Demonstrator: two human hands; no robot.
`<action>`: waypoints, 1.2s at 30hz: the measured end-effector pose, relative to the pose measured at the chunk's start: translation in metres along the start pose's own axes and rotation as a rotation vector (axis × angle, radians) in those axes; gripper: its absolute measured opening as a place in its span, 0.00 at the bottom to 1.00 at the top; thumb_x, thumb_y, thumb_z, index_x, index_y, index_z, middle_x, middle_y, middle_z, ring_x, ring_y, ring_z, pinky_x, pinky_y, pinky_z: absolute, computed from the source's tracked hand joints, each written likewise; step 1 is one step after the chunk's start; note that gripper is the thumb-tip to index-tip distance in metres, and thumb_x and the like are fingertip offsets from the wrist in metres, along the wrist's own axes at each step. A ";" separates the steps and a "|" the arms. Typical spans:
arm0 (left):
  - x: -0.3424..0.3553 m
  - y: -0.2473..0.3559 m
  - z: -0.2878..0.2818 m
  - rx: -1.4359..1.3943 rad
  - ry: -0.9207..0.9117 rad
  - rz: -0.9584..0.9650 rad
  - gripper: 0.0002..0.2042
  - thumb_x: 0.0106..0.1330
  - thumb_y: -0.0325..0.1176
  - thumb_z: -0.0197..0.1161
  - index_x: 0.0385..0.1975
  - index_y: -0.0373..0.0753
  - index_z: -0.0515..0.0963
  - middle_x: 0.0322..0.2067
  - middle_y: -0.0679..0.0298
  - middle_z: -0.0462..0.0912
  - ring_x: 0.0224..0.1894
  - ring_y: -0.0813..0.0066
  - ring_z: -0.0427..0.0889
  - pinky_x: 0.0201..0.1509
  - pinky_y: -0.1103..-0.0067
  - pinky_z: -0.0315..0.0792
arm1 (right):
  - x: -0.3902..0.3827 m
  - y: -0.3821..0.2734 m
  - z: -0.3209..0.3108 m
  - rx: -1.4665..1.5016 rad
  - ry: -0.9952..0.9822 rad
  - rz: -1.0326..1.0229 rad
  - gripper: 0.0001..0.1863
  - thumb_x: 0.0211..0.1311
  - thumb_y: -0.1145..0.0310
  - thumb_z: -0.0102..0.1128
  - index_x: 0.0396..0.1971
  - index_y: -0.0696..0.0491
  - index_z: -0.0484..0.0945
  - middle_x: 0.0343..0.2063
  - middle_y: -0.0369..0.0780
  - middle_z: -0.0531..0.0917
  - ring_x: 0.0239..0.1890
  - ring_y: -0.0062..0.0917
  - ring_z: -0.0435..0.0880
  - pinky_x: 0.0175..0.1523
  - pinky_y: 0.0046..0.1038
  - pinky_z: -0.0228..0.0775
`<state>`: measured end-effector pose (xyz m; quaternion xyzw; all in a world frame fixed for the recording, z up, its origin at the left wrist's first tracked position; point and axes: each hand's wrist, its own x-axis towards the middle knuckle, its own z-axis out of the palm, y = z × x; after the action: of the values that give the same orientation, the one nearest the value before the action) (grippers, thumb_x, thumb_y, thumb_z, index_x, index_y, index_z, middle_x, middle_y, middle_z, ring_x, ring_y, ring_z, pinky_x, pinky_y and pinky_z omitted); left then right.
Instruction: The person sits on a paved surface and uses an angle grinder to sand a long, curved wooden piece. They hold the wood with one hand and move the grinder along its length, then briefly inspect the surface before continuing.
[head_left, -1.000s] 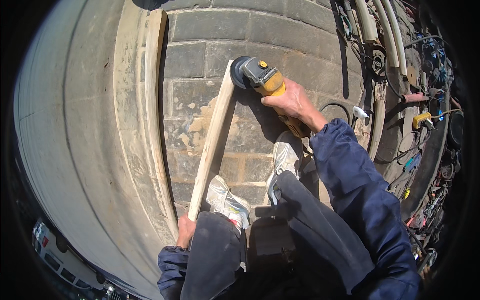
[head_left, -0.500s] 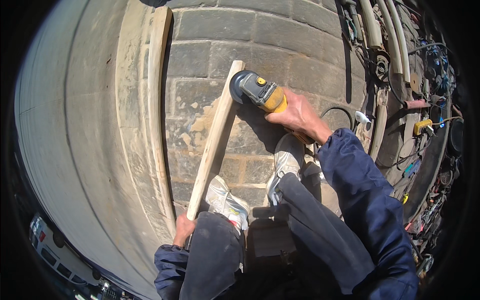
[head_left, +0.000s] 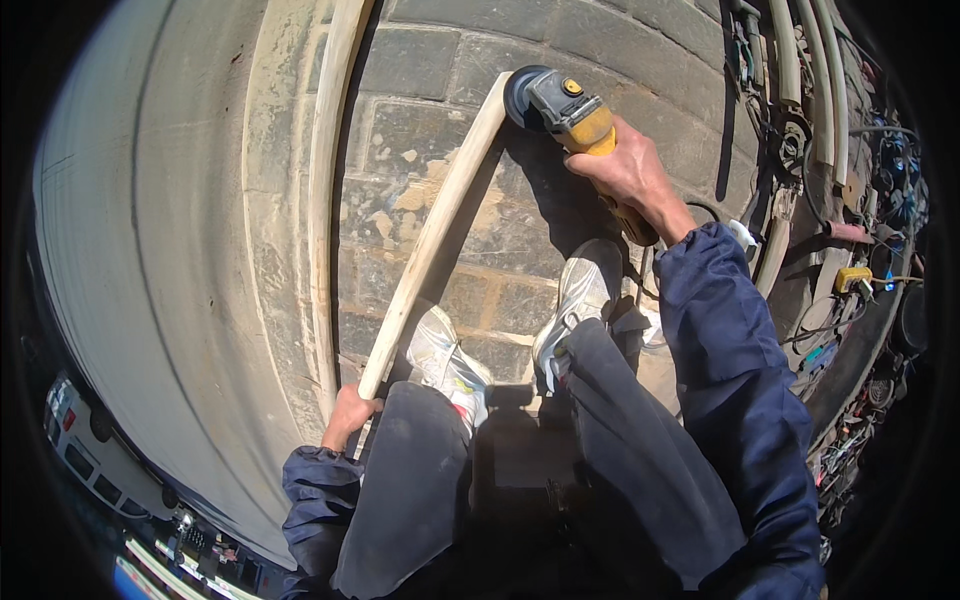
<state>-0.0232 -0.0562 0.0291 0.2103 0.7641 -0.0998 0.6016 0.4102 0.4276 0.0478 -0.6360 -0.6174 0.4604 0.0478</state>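
Observation:
My right hand (head_left: 632, 172) is closed round the body of a yellow and grey angle grinder (head_left: 580, 118). The grinder's round dark disc (head_left: 527, 97) sits against the far end of a pale wooden pole (head_left: 440, 220), at its right side. That pole slants from the far middle down toward my left knee. Its near end is in the closed grip of my left hand (head_left: 352, 411), beside my left leg. Some of the left fingers are hidden under the wood. Whether the disc is spinning cannot be told.
Another long wooden pole (head_left: 325, 190) lies to the left, along a stone ledge (head_left: 265, 190). My shoes (head_left: 580, 292) stand on grey paving. Several poles (head_left: 785, 50), a yellow power socket (head_left: 853, 279), cables and scattered tools lie at the right. A parked white van (head_left: 105, 460) shows lower left.
The grinder has moved farther away and slightly right in view, still at the pole's far end. The pole and my left hand have shifted too, as has the whole view.

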 end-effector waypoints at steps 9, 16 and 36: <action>0.010 0.017 -0.015 -0.082 -0.115 0.081 0.20 0.52 0.36 0.82 0.38 0.26 0.88 0.30 0.56 0.88 0.34 0.64 0.85 0.43 0.67 0.79 | -0.088 -0.015 0.082 -0.217 -0.263 -0.336 0.33 0.49 0.54 0.83 0.53 0.55 0.84 0.41 0.54 0.93 0.45 0.57 0.93 0.51 0.50 0.86; 0.020 0.005 -0.009 -0.216 -0.197 0.072 0.16 0.53 0.32 0.81 0.36 0.27 0.87 0.28 0.59 0.88 0.29 0.68 0.85 0.36 0.70 0.77 | -0.049 -0.032 0.063 -0.240 -0.230 -0.166 0.35 0.51 0.51 0.82 0.55 0.57 0.82 0.42 0.54 0.94 0.48 0.56 0.95 0.53 0.50 0.86; 0.018 0.075 -0.034 -0.619 -0.560 0.045 0.10 0.58 0.28 0.75 0.35 0.35 0.80 0.25 0.65 0.81 0.24 0.76 0.80 0.30 0.77 0.70 | -0.100 -0.052 0.112 -0.279 -0.330 -0.343 0.31 0.50 0.55 0.83 0.50 0.57 0.82 0.41 0.55 0.93 0.47 0.57 0.93 0.52 0.53 0.85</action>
<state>-0.0228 0.0281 0.0281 0.0009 0.5602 0.0946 0.8229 0.3180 0.3001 0.0693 -0.4391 -0.7730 0.4534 -0.0641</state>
